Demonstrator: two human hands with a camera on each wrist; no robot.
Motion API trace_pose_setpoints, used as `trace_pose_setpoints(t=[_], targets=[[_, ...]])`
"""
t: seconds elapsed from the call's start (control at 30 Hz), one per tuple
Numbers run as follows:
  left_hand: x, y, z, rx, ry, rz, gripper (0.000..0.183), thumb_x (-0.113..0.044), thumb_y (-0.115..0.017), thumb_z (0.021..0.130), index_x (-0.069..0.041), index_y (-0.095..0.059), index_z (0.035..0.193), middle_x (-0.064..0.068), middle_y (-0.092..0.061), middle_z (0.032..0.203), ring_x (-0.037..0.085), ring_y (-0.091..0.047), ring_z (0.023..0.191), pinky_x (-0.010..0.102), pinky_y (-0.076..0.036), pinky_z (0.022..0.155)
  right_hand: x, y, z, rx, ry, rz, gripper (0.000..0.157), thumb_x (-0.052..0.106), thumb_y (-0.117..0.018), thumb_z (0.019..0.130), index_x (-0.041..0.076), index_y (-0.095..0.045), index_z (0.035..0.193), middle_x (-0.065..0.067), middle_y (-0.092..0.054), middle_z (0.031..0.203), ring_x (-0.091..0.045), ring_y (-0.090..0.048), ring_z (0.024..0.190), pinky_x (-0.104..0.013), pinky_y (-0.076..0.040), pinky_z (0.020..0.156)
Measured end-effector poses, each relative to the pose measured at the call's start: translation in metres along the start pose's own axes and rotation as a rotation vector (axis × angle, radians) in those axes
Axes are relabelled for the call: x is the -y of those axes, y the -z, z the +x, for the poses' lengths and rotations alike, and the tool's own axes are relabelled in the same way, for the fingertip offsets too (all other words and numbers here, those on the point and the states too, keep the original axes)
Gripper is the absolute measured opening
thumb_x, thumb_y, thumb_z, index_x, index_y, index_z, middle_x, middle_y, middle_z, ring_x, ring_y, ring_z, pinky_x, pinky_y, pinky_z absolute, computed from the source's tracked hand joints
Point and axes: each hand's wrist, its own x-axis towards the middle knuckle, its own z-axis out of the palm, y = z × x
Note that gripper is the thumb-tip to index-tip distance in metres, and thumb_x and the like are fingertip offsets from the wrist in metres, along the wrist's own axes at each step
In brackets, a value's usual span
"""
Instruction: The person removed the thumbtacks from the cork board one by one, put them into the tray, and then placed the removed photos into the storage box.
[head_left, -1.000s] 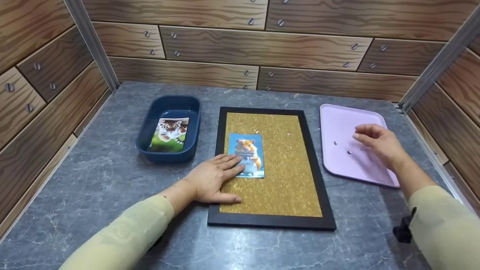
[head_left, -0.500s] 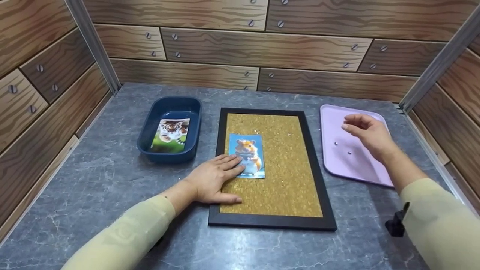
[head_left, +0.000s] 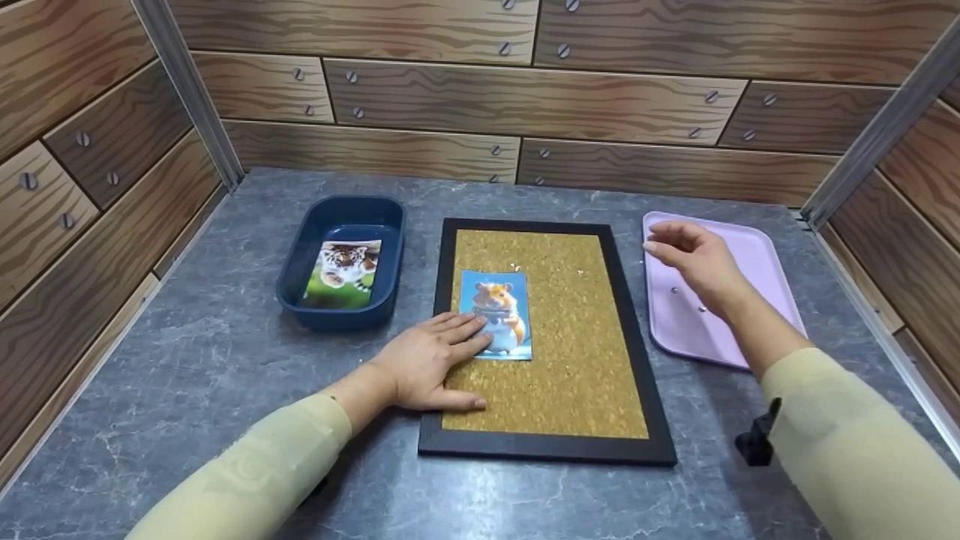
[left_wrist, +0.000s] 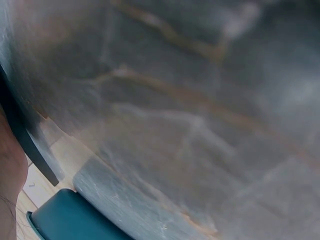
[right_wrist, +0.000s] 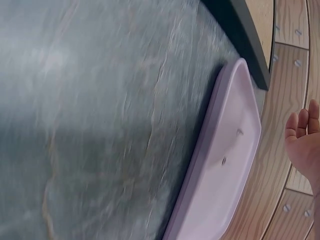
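Note:
My left hand (head_left: 435,358) lies flat across the left edge of the black-framed cork board (head_left: 585,375), its fingertips on a hamster picture card (head_left: 504,307). The thumb is stretched out over the cork below the card. My right hand (head_left: 701,262) is above the left part of the lilac tray (head_left: 757,247), thumb and forefinger brought close together at the tips. I cannot tell whether something tiny is between them. Two small silver pins (right_wrist: 224,160) lie in the tray. In the right wrist view the right hand (right_wrist: 304,142) shows with bent fingers.
A blue tub (head_left: 296,289) with a tiger picture card (head_left: 345,274) inside stands left of the board. Small shiny pieces (head_left: 515,267) sit on the cork above the hamster card. Wood-patterned walls (head_left: 420,94) enclose the grey marbled table (head_left: 187,360).
My right hand has moved left and away from me across the tray, toward the board. The left hand and the hamster card have stayed in place.

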Motion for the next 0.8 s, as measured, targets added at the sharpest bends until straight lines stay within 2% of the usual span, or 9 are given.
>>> trace_pose_setpoints(t=[0.23, 0.43, 0.67, 0.8], targets=[[0.001, 0.001, 0.000, 0.012, 0.015, 0.001, 0.099, -0.081, -0.049, 0.096, -0.010, -0.040, 0.165, 0.015, -0.034, 0.170, 0.029, -0.028, 0.159, 0.042, -0.020, 0.130, 0.004, -0.023, 0.007, 0.007, 0.007, -0.005, 0.021, 0.007, -0.074, 0.100, 0.008, -0.070, 0.121, 0.011, -0.070, 0.102, -0.006, -0.065, 0.098, -0.019, -0.054, 0.088], [0.001, 0.000, -0.001, 0.021, 0.019, 0.004, 0.100, -0.082, -0.047, 0.096, -0.010, -0.039, 0.165, 0.015, -0.033, 0.170, 0.029, -0.027, 0.159, 0.042, -0.018, 0.131, 0.006, -0.041, 0.009, 0.020, -0.011, 0.007, 0.021, 0.006, -0.073, 0.101, 0.008, -0.070, 0.121, 0.010, -0.070, 0.104, -0.006, -0.066, 0.099, -0.020, -0.055, 0.088], [0.000, -0.001, -0.001, 0.009, 0.010, 0.005, 0.099, -0.081, -0.047, 0.096, -0.010, -0.040, 0.165, 0.015, -0.034, 0.170, 0.029, -0.029, 0.159, 0.043, -0.020, 0.130, 0.008, -0.061, 0.010, 0.047, -0.020, 0.029, 0.028, 0.006, -0.072, 0.101, -0.002, -0.066, 0.128, 0.006, -0.071, 0.104, -0.007, -0.066, 0.100, -0.022, -0.055, 0.089], [0.000, -0.002, 0.000, -0.004, 0.000, 0.011, 0.099, -0.081, -0.047, 0.097, -0.009, -0.041, 0.164, 0.015, -0.036, 0.169, 0.030, -0.030, 0.158, 0.044, -0.022, 0.130, 0.007, -0.074, 0.010, 0.054, -0.025, 0.064, 0.025, 0.002, -0.070, 0.101, -0.001, -0.067, 0.126, 0.006, -0.071, 0.102, -0.007, -0.066, 0.099, -0.022, -0.055, 0.088]])
